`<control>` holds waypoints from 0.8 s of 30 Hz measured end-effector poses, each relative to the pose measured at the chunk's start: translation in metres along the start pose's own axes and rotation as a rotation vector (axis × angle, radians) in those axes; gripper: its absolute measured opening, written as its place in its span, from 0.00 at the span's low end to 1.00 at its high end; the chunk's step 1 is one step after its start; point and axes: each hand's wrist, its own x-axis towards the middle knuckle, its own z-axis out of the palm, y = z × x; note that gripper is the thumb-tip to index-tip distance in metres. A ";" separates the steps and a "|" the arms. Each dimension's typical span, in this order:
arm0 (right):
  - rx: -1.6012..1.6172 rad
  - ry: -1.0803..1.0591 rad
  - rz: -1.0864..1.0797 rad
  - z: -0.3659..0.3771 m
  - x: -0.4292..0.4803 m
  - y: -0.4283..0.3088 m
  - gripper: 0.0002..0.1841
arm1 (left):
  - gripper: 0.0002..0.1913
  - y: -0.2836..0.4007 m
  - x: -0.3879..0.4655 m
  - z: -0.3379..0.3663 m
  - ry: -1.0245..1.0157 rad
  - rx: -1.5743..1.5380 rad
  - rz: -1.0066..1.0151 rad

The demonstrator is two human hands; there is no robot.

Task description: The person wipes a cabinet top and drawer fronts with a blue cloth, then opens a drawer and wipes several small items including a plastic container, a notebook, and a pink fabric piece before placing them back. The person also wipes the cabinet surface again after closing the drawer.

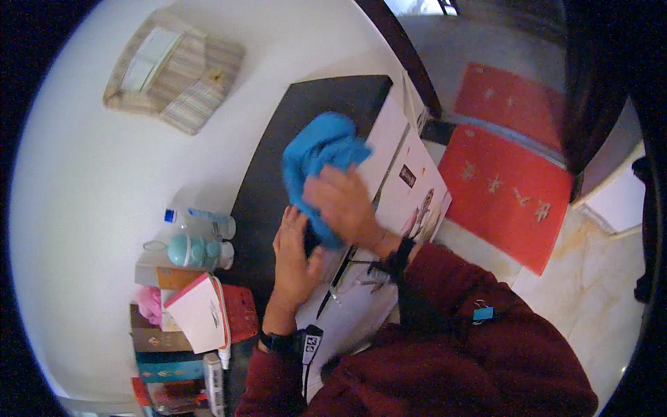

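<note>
A bright blue cloth [323, 146] lies bunched and folded on the dark top [266, 156] of a white cabinet-like unit. My right hand [344, 206] is on the cloth, its fingers blurred and partly sunk in the folds. My left hand [297, 260] rests on the dark top beside the cloth's near end, thumb and fingers apart. Its fingertips are close to the cloth, and whether they touch it is hard to tell. Both wrists carry dark straps.
Along the wall side stand a clear plastic bottle [200, 223], a turquoise bottle [200, 252], a red basket [239, 313], a white-and-pink booklet [200, 313] and several boxes [172, 367]. A fabric organizer [177, 73] hangs on the wall. Red mats [505, 193] cover the floor to the right.
</note>
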 end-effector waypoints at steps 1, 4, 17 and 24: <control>0.105 0.085 -0.147 0.014 -0.028 -0.008 0.17 | 0.32 -0.001 0.011 0.000 0.028 -0.323 -0.027; 0.389 0.080 -0.063 0.033 -0.095 -0.016 0.16 | 0.30 0.001 0.052 0.007 0.117 -1.025 -0.197; 0.245 -0.429 0.959 -0.028 -0.039 0.118 0.30 | 0.33 0.020 0.179 0.040 -0.061 -0.231 0.136; 0.358 -0.264 0.966 -0.006 -0.111 0.116 0.26 | 0.35 0.033 0.180 0.037 -0.100 -0.091 0.078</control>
